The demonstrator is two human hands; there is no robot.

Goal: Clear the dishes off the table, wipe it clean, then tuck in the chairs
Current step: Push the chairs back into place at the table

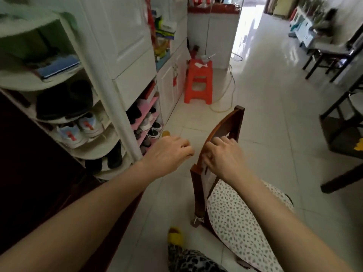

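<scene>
A dark wooden chair [223, 126] with a spotted white seat cushion [241, 218] stands on the tiled floor in front of me. My right hand [222, 154] grips the curved top rail of its backrest, fingers curled over the wood. My left hand [169, 152] hovers just left of the backrest, fingers loosely curled, holding nothing and apart from the chair. A dark table edge [35, 173] runs along the lower left.
A white shoe rack and cabinet [117, 79] line the left side. An orange plastic stool [199, 83] stands ahead with a cable beside it. More dark chairs [334, 55] and a table leg [341, 179] sit at the right. My yellow slipper [174, 235] is below.
</scene>
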